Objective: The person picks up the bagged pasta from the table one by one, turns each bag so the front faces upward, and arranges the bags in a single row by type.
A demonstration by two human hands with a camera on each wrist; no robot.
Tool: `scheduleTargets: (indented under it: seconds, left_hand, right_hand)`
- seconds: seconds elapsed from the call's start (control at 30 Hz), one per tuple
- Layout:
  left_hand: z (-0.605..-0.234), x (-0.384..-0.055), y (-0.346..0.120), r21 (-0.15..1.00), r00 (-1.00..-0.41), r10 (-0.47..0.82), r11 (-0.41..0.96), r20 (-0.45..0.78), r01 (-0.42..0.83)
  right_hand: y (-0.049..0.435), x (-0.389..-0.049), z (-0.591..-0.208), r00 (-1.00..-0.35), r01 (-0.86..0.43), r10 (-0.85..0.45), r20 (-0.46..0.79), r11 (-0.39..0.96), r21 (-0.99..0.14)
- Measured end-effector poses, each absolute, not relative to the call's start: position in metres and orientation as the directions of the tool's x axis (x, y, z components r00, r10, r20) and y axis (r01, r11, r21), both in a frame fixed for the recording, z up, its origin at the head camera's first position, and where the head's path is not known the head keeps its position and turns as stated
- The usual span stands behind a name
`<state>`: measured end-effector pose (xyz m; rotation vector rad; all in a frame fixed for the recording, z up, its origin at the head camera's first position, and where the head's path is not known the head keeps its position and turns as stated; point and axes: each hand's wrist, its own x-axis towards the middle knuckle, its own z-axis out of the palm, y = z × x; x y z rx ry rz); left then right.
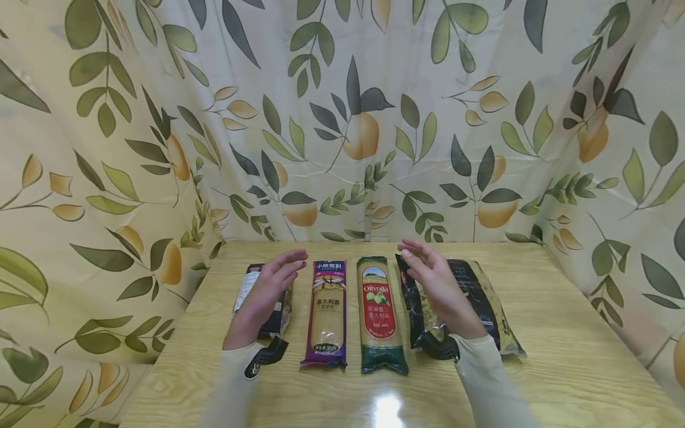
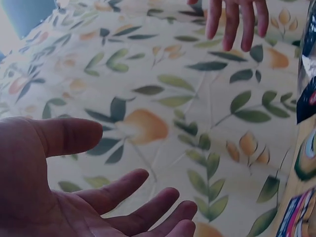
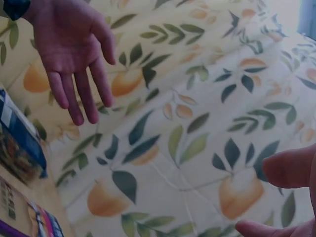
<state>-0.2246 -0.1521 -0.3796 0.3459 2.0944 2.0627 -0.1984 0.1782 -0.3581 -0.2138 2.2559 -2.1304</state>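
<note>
My left hand (image 1: 269, 289) hovers over a dark bag of pasta (image 1: 283, 318), its fingers loosely extended and nothing in its grasp. Beside it lies a purple pack of spaghetti (image 1: 327, 315), then a green and red pack of spaghetti (image 1: 379, 315). Above a black bag of pasta (image 1: 484, 297) on the right, my right hand (image 1: 440, 285) is raised with its palm turned inward, holding nothing. In the left wrist view the left fingers (image 2: 158, 207) spread apart; the right wrist view shows the left palm (image 3: 71, 49) facing across and the right thumb (image 3: 286, 168) extended.
All the packs lie in a row on a light wooden table (image 1: 535, 309). A leaf-and-fruit patterned curtain (image 1: 342, 178) hangs behind the table and along both sides. Each wrist wears a black camera mount (image 1: 273, 351).
</note>
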Motion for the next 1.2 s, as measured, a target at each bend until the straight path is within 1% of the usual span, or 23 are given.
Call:
scheduleTargets:
  seconds: [0.23, 0.43, 0.6, 0.73, 0.83, 0.97, 1.2]
  left_hand:
    - [-0.377, -0.224, -0.186, 1.000, -0.979, 0.202, 0.020, 0.019, 0.024]
    - [-0.383, -0.224, -0.210, 1.000, -0.993, 0.112, 0.017, 0.023, 0.025]
    - [-0.391, -0.223, -0.227, 1.000, -0.999, 0.034, -0.013, -0.024, -0.025]
    - [-0.398, -0.223, -0.238, 0.998, -0.998, -0.023, -0.023, -0.061, -0.061]
    - [-0.404, -0.224, -0.243, 0.997, -0.996, -0.044, -0.025, -0.078, -0.077]
    - [-0.417, -0.227, -0.249, 0.995, -0.993, -0.062, -0.012, -0.097, -0.096]
    - [-0.436, -0.229, -0.258, 0.991, -0.984, -0.115, -0.006, -0.137, -0.137]
  right_hand:
    - [0.142, -0.212, -0.370, -0.991, -0.049, -0.120, 0.053, -0.036, -0.998]
    - [0.104, -0.221, -0.382, -0.991, -0.020, -0.133, 0.025, -0.034, -0.999]
    - [0.074, -0.224, -0.394, -0.986, 0.015, -0.164, -0.004, -0.064, -0.998]
    - [0.055, -0.228, -0.407, -0.984, 0.047, -0.178, -0.026, -0.116, -0.992]
    - [0.044, -0.229, -0.416, -0.981, 0.079, -0.186, -0.053, -0.138, -0.987]
    - [0.032, -0.230, -0.427, -0.976, 0.119, -0.200, -0.091, -0.131, -0.984]
    - [0.014, -0.231, -0.445, -0.972, 0.140, -0.201, -0.121, -0.087, -0.986]
